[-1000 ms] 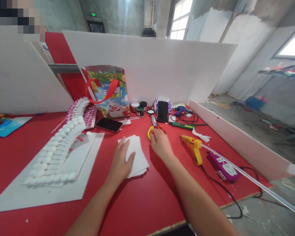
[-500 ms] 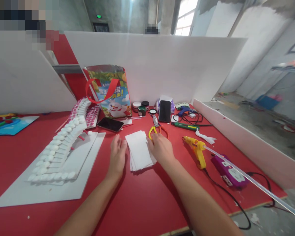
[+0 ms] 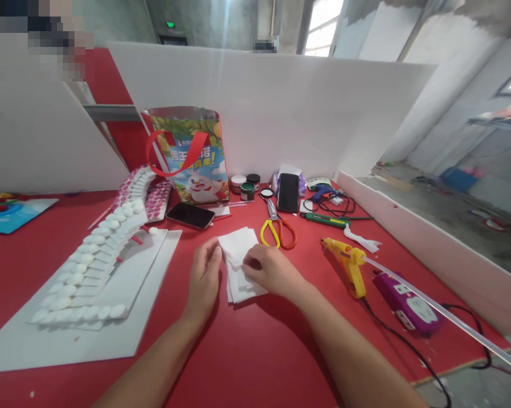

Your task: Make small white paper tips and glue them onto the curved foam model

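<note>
A small stack of thin white tissue sheets (image 3: 240, 288) lies on the red table in front of me. The top sheet is wrinkled and drawn up in the middle. My right hand (image 3: 274, 269) pinches this sheet between thumb and fingers on the right side of the stack. At the upper left corner, my left hand (image 3: 205, 275) has thumb and fingertips closed at the sheet's edge; the exact grip is partly hidden. Just beyond the right hand lie pliers (image 3: 273, 218) with one yellow and one red handle.
Left lies a white board (image 3: 123, 343) bearing a curved model edged with round white pads (image 3: 85, 260). Behind are a phone (image 3: 190, 215), a printed bag (image 3: 199, 164), paint jars (image 3: 247, 191) and a dark phone (image 3: 288, 192). Right is a yellow glue gun (image 3: 349, 263) beside a purple power strip (image 3: 408, 303).
My right hand has moved left and towards me, pulling the top tissue sheet into wrinkles. My left hand has closed at the sheet's corner. The pliers' handles are now uncovered.
</note>
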The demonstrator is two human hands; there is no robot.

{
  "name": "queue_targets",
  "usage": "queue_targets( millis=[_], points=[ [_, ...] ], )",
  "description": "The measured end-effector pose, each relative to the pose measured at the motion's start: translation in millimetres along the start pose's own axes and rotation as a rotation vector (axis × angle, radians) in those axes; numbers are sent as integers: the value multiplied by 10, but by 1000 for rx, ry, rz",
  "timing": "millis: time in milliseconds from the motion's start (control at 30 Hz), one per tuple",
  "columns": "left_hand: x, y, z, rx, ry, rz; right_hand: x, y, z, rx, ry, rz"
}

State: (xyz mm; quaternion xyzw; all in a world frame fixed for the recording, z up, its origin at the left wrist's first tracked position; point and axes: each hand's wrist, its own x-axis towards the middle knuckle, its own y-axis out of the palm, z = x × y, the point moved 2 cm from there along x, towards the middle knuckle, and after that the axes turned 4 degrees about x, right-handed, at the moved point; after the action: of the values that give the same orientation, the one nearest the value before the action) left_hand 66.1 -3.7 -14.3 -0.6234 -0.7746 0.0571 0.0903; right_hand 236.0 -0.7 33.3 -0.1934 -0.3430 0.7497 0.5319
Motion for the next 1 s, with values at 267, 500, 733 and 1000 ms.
queue_targets(
  millis=[267,500,733,1000],
  points=[
    [105,-51,26,-237,1,104,32,-87,-95,493,66,-194],
    [134,-84,-57,-306,24,209,6,-213,19,838,85,-188],
    [99,-50,-105,-318,-12,296,36,-100,-73,1046,309,-199],
    [106,-146,-142,-247,-15,43,37,-81,-83,1252,294,-124]
  ],
)
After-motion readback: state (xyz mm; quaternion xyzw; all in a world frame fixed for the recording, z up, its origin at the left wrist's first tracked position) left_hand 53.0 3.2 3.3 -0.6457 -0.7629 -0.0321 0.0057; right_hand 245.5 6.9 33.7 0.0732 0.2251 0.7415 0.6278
